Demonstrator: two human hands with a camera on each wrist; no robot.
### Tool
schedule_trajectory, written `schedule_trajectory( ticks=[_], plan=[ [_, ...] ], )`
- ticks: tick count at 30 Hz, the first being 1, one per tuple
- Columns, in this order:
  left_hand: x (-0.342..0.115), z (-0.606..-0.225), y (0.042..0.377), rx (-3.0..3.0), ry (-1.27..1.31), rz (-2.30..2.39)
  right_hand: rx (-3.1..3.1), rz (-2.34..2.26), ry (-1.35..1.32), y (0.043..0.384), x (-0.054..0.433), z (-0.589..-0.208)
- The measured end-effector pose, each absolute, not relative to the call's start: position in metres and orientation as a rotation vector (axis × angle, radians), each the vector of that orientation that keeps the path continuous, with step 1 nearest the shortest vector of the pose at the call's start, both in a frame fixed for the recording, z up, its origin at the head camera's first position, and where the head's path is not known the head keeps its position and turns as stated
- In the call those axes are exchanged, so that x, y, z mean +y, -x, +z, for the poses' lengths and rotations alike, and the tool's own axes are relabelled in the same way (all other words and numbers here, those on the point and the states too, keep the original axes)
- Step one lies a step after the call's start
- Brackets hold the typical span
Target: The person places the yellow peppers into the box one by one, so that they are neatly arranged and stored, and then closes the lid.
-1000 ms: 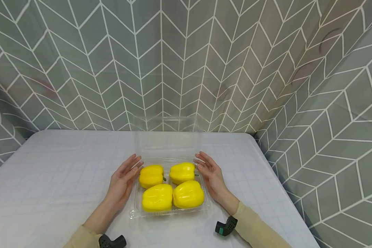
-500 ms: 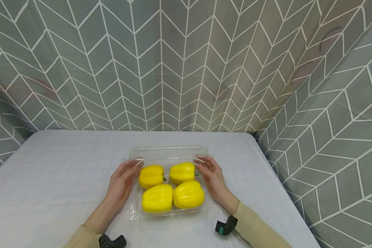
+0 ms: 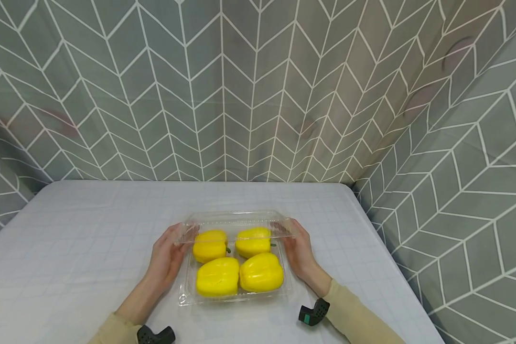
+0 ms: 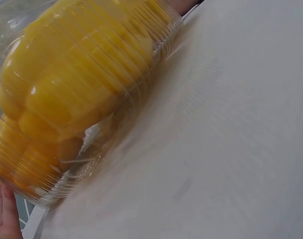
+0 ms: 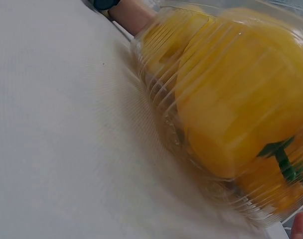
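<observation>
A clear plastic clamshell container (image 3: 232, 300) holds several yellow bell peppers (image 3: 217, 277) in two rows. Its hinged lid (image 3: 236, 217) leans forward, part-way down over the back row. My left hand (image 3: 167, 255) lies along the container's left side, fingers extended toward the back corner and partly seen through the lid. On the opposite side my right hand (image 3: 300, 251) mirrors it, its fingertips also behind the lid's edge. Fingertips (image 4: 8, 214) show beyond the ribbed wall in the left wrist view. In the right wrist view, a green stem (image 5: 286, 164) shows through the plastic.
The container stands on a table with a white cloth (image 3: 90, 229). A grey curtain with white chevron lines (image 3: 241, 95) hangs behind the table and along its right side. Black wrist devices (image 3: 314, 313) sit below both hands.
The lid has swung from upright at the back, down and forward over the rear peppers. Both hands have shifted only slightly at the fingers; the peppers stay in place.
</observation>
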State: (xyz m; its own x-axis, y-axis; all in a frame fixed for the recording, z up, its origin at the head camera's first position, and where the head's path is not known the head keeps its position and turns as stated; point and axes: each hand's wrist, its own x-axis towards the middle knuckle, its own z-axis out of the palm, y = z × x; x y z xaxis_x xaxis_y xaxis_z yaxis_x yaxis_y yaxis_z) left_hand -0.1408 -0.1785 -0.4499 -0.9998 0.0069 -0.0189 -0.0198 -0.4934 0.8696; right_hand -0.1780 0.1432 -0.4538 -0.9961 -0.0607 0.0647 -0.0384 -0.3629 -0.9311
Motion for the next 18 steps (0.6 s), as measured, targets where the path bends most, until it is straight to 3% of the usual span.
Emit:
schedule_trajectory(
  ticks=[8,18],
  plan=[
    [-0.180,-0.450,0.138,1.644,0.028,2.606,1.828,-2.502,0.098,0.172,0.147,-0.450],
    [-0.178,-0.443,0.107,1.804,0.066,2.551,2.001,-2.358,0.123,0.149,0.155,-0.447]
  ],
)
